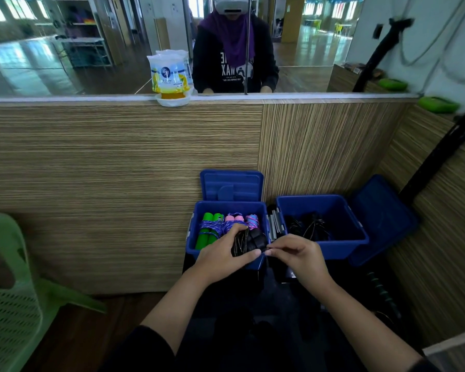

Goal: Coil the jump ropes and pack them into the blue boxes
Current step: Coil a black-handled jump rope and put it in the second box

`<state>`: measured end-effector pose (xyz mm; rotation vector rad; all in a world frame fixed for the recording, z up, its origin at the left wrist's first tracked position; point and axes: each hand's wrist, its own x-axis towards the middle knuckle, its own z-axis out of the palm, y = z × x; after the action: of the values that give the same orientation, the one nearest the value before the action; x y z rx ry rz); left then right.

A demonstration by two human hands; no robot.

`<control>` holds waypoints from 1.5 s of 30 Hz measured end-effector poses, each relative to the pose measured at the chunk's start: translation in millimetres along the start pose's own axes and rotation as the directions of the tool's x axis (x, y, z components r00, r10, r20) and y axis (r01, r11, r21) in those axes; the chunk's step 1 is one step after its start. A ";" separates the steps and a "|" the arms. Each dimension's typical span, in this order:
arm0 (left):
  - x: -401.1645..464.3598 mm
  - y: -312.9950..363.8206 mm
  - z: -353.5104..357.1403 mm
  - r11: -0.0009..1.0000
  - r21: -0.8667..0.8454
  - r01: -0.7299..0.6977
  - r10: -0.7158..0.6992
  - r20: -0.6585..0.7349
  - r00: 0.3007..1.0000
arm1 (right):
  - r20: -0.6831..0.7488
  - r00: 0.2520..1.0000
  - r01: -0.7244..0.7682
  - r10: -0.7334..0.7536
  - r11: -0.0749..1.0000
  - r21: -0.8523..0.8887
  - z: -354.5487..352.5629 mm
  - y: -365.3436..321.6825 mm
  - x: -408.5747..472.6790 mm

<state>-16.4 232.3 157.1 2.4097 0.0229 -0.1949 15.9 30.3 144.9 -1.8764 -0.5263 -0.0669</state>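
Observation:
Two open blue boxes stand side by side against a wood-grain wall. The left box [192, 237] holds coiled jump ropes with green handles [208, 229], pink handles [234, 219] and a blue-pink one [252, 220]. My left hand [223, 255] grips a coiled black jump rope [249, 241] over the front of this box. My right hand [297, 252] pinches the rope's end at the bundle's right side. The right box [341, 224] contains black coiled ropes [308, 227].
A green plastic chair [14, 299] stands at the left. Both box lids [232, 185] lean open behind the boxes. A dark spiral-grip handle [383, 294] lies on the floor at the right. A mirror above the wall reflects a person, with a packet [169, 76] on the ledge.

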 end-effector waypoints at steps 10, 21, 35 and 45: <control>-8.7 -4.7 17.3 0.996 -0.093 -0.010 -0.012 -0.226 0.974 | 0.105 0.990 -0.110 0.096 0.985 0.135 4.4 -11.2 -2.9; -12.4 -5.8 16.6 0.976 0.113 -0.186 0.211 -0.281 0.936 | 0.089 0.995 0.041 -0.034 0.997 -0.072 -2.0 -5.2 -3.2; -17.2 -3.5 20.1 0.908 0.233 -0.347 0.396 -0.212 0.894 | 0.139 0.984 -0.123 0.109 0.988 0.098 -4.7 -4.1 2.1; -18.7 -5.7 23.1 0.892 0.238 -0.384 0.431 -0.198 0.880 | 0.017 0.917 -0.394 0.398 0.900 0.188 -4.3 -12.0 8.4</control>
<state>-38.4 222.0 139.1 2.5501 -0.4097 0.3148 19.7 32.3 159.5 -1.7599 -0.1203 0.2265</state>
